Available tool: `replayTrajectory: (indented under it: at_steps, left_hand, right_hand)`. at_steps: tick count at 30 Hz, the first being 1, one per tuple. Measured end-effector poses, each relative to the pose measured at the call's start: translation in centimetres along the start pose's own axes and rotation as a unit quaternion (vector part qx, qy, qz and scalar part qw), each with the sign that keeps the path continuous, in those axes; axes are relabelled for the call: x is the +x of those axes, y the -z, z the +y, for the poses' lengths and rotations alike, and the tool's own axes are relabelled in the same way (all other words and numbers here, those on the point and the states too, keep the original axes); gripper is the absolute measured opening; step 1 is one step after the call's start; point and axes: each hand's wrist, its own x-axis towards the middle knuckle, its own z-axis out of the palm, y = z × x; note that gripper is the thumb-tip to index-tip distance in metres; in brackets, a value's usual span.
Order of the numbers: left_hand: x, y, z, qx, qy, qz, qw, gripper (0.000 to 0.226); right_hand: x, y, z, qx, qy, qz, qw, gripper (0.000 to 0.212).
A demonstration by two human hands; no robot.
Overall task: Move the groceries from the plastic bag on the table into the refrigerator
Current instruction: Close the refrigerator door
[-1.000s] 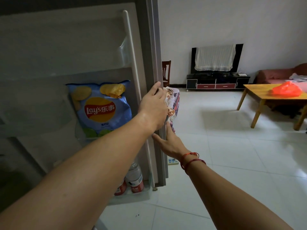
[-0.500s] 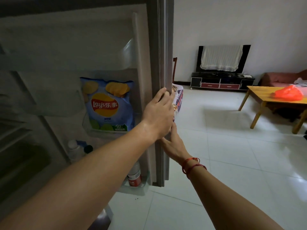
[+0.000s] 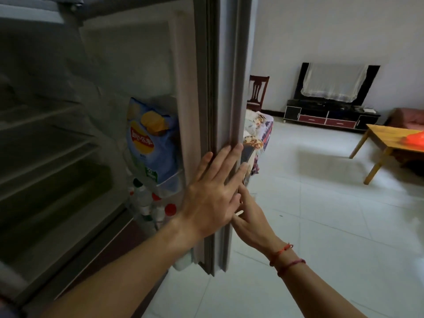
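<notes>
The refrigerator door (image 3: 227,88) stands open and shows almost edge-on in the middle of the view. My left hand (image 3: 213,196) lies flat on the door's edge and seal, fingers spread, holding nothing. My right hand (image 3: 252,223) is just below and behind it, touching the door's outer side with straight fingers partly hidden by the left hand. A blue Lay's chip bag (image 3: 153,143) stands upright in a door shelf. The orange plastic bag (image 3: 415,140) lies on the wooden table (image 3: 385,136) at the far right.
Several bottles (image 3: 146,200) fill the lower door shelf. Dim fridge shelves (image 3: 46,143) are at the left. Behind the door are a patterned cloth (image 3: 261,127) and a wooden chair (image 3: 258,92). A TV stand (image 3: 330,113) is against the far wall, across white tiled floor.
The door has swung so that it now shows more edge-on, and the fridge's inner shelves have come into view at the left. Both hands have stayed on the door's edge.
</notes>
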Motion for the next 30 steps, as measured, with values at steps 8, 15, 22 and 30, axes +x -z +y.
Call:
replayTrajectory:
  at_steps: [8,15,22,30]
  left_hand:
    - [-9.2,4.3,-1.9,-0.054,0.122,0.055,0.989,0.08]
    - [-15.9,7.8,-5.0,-0.071,0.233,0.096,0.965,0.091]
    - [-21.4,11.1,-9.4,-0.061,0.331,0.104,0.936,0.081]
    - [-24.2,13.8,-14.0,-0.082,0.455,0.132,0.877,0.081]
  right_hand:
    - [-1.9,-6.8,-4.7,-0.046,0.158,-0.082,0.983,0.093]
    - [-1.1,-13.4,-10.2,-0.094,0.277,-0.109,0.95,0.097]
    - [0.5,-20.4,-15.1,-0.073,0.343,-0.13,0.927,0.11]
    - [5.3,-27.0,-18.7,-0.15,0.359,-0.137,0.911,0.092]
